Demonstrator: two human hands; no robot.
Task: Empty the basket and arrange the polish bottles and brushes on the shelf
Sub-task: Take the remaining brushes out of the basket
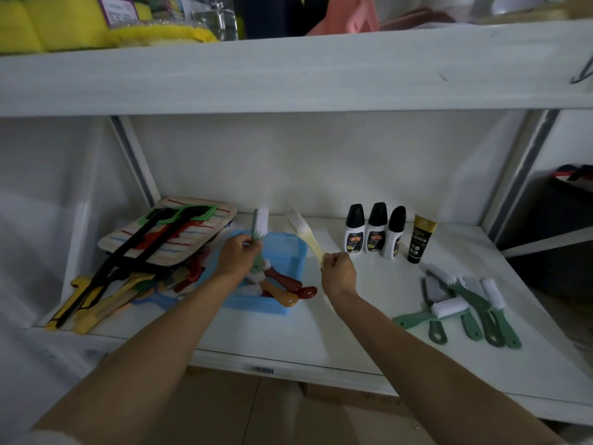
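A blue plastic basket (288, 252) stands on the white shelf (321, 332) and holds red and orange-handled brushes (282, 285). My left hand (236, 255) grips a green brush (260, 224) by its handle, bristles up, above the basket. My right hand (338, 273) pinches the handle of a pale yellow brush (305, 234) just right of the basket. Three white polish bottles with black caps (373, 231) and a black-and-gold tube (420, 239) stand at the back right. Several green brushes (465, 303) lie at the front right.
A pile of fly swatters and a striped mat (154, 242) fills the shelf's left side. An upper shelf board (288, 72) overhangs, with yellow sponges (64, 24) on it. Slanted metal posts (134, 162) flank the bay. A dark bin (564, 194) sits in the bay to the right.
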